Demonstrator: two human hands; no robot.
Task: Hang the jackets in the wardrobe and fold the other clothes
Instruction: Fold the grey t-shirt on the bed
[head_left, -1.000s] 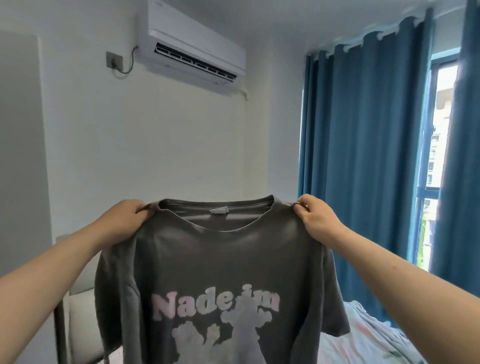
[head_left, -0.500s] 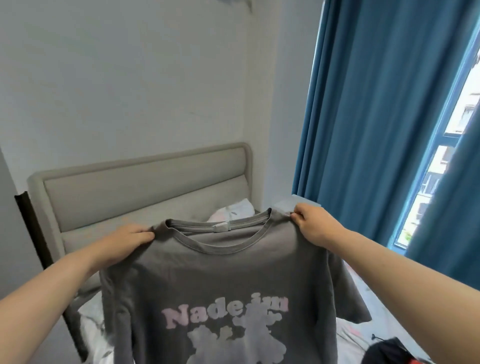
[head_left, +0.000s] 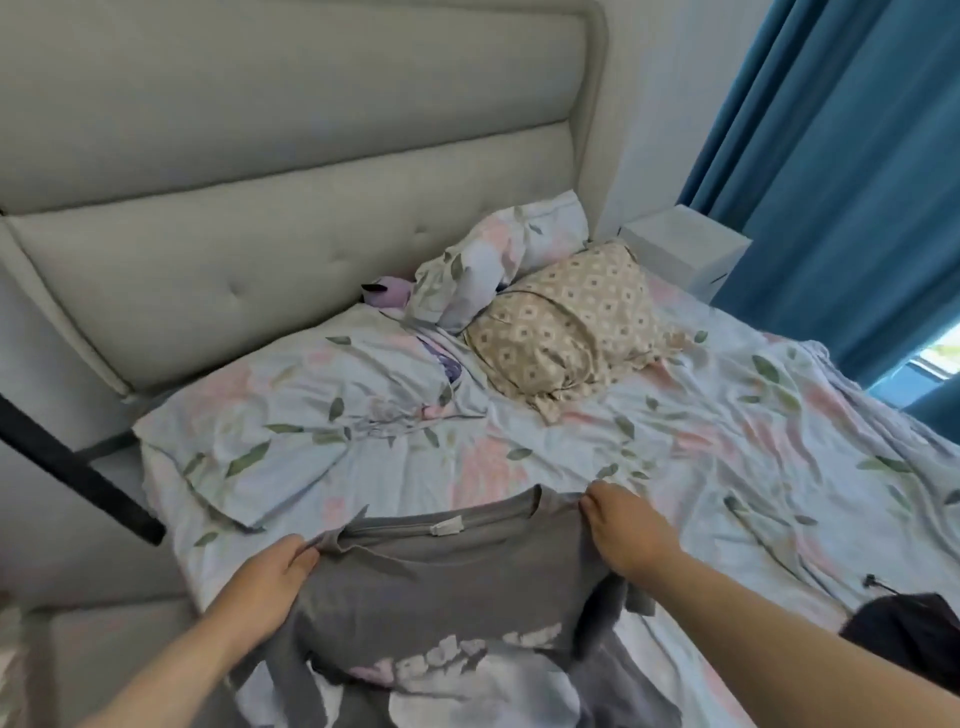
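Grey T-shirt (head_left: 441, 587) with a pale print on its front fills the nearest part of the view, print side up toward the camera, stretched between two hands at the near edge of the bed. The left hand (head_left: 265, 582) pinches the shoulder seam to the left of the collar, thumb and curled fingers closed on a ridge of cloth. The right hand (head_left: 628, 535) grips the opposite shoulder, knuckles up and fingers tucked under the fabric. The collar, with its white label (head_left: 447, 527), sags between them, low over the floral sheet (head_left: 727, 467). Whether the hem already rests on the mattress cannot be told, since it runs out of the bottom of the frame. The step in hand looks like laying the shirt out flat so it can be folded, as it is no jacket. The next move probably calls for setting the shoulders down on the bare patch of sheet ahead, pulling the body smooth and freeing the sleeves, which hang bunched at both sides. A dark garment (head_left: 904, 639) lies at the right edge, near the right forearm, and is likely waiting its turn. Farther up the bed sit a beige patterned pillow (head_left: 561, 332) and a floral pillow (head_left: 498, 254), well apart from the shirt, then the padded headboard (head_left: 260, 208) and blue curtains (head_left: 857, 156).
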